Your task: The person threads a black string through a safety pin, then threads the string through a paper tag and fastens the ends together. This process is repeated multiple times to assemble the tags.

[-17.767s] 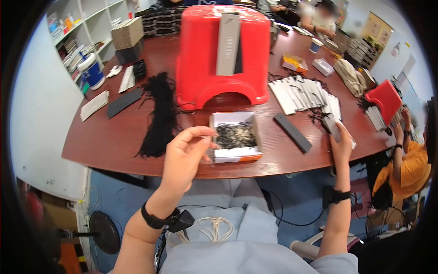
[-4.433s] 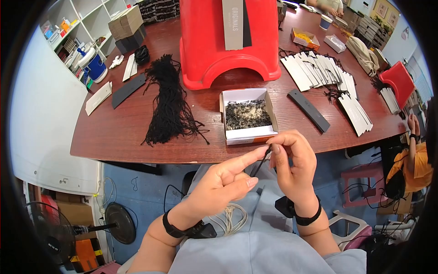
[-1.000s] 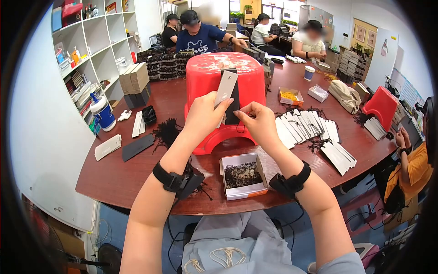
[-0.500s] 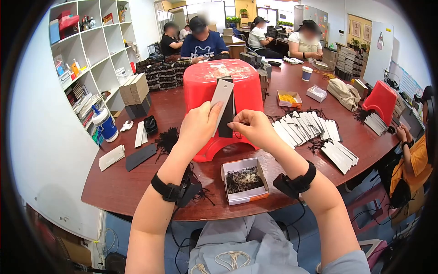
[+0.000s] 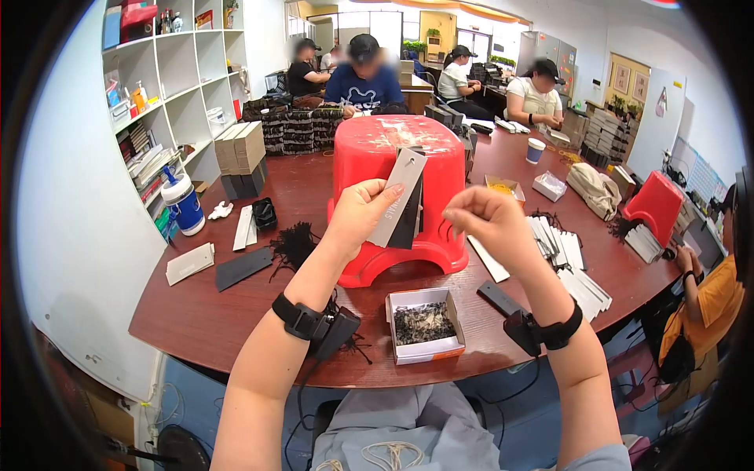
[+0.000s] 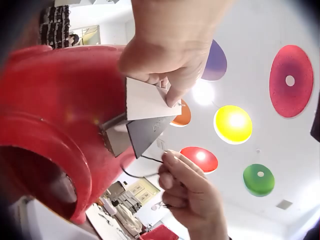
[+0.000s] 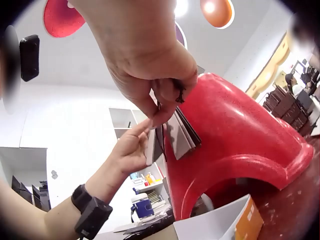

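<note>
My left hand [image 5: 363,213] pinches a light grey tag [image 5: 402,195] with lettering, held tilted before the red stool [image 5: 353,169]. Dark tags [image 5: 407,228] hang just behind it. My right hand [image 5: 493,226] is to the right of the tags, thumb and fingertips pinching a thin black cord [image 5: 449,229]. In the left wrist view the cord [image 6: 137,176] loops from my right hand [image 6: 192,192] toward the dark tag [image 6: 146,134]; whether it passes through a hole cannot be told. In the right wrist view, my right hand [image 7: 147,72] partly covers the cord.
An open box [image 5: 424,355] of small black pieces stands before the stool. Black cords [image 5: 294,247] lie left; a dark strip [image 5: 501,298] and many pale tags [image 5: 585,292] lie right. Loose tags [image 5: 190,263] and a blue-white jug [image 5: 184,206] are far left. Other people sit around.
My right hand has moved right, away from the tags, with the cord between its fingers. My left hand still pinches the grey tag, now more tilted. The head view has shifted slightly.
</note>
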Demonstrator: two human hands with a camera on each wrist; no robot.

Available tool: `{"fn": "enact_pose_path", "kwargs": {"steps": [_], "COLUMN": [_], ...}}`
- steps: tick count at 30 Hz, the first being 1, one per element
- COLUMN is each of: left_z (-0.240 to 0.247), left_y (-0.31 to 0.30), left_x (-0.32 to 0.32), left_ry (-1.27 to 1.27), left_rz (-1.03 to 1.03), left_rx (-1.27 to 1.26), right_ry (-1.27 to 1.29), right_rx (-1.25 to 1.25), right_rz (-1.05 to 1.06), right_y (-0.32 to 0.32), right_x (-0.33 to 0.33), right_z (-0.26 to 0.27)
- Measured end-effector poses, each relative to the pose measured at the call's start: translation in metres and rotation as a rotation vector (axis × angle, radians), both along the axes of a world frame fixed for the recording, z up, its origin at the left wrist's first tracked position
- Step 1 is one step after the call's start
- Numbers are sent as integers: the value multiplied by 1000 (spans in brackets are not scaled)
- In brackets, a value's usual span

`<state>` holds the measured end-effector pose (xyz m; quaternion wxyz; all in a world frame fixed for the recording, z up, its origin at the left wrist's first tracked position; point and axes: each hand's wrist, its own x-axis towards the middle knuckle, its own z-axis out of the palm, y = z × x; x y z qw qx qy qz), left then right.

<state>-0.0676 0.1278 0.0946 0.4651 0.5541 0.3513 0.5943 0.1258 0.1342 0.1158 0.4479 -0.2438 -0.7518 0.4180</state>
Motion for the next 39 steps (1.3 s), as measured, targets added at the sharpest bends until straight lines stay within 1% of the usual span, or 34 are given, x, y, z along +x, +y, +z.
{"fn": "enact_pose_path", "kwargs": {"steps": [1, 3, 4, 5, 7, 9, 11, 12, 13, 16, 20, 22, 23, 25, 27, 29, 31, 33, 34, 35, 37, 39], "left_z": [-4, -7, -7, -7, -7, -5, -7, -6, -6, -9, -4, -6, -7, -8, -5, -5, -9, -14, -13, -9, -8, -11], "left_y": [3, 5, 4, 3, 5, 2, 3, 2, 2, 5, 0, 2, 3, 3, 2, 1, 6, 10, 8, 4, 3, 7], "left_x": [0, 1, 2, 3, 4, 4, 2, 2, 2, 2, 5, 3, 2, 3, 3, 5, 3, 2, 2, 4, 3, 2], "left_ry": [3, -3, 2, 8, -14, -2, -6, 0, 6, 32, 8, 18, 26, 12, 24, -13, 2, 42, 39, 18, -7, 47], "left_rz": [25, 54, 61, 69, 76, 54, 60, 53, 44, 61, 69, 59, 46, 53, 40, 53, 39, 65, 67, 55, 46, 65], "left_rx": [20, 55, 57, 57, 73, 25, 43, 47, 49, 55, 34, 42, 48, 51, 58, 21, 51, 80, 77, 61, 55, 37], "right_ry": [-8, 117, 134, 127, 218, 204, 150, 152, 148, 246, 258, 117, 109, -46, -3, -24, 4, 196, 253, 249, 329, 326], "right_rx": [38, 114, 159, 170, 181, 210, 243, 253, 253, 212, 193, 186, 192, 332, 306, 431, 428, 283, 254, 253, 250, 209], "right_rz": [-12, 34, 28, 35, 34, 19, -137, -156, -153, -120, -116, -232, -219, -350, -337, -335, -338, -214, -177, -173, -164, -169], "right_y": [-6, 0, 4, 10, 27, 43, 51, 51, 51, 48, 42, 37, 36, 34, 30, 31, 31, 29, 25, 23, 18, 15], "right_x": [0, -10, -17, -24, -40, -46, -43, -39, -37, -29, -32, -33, -33, -29, -29, -25, -30, -36, -38, -38, -34, -30], "right_z": [16, 32, 38, 43, 45, 38, 27, 21, 15, -3, -2, 6, 8, 11, 15, 17, 24, 28, 30, 30, 30, 29]}}
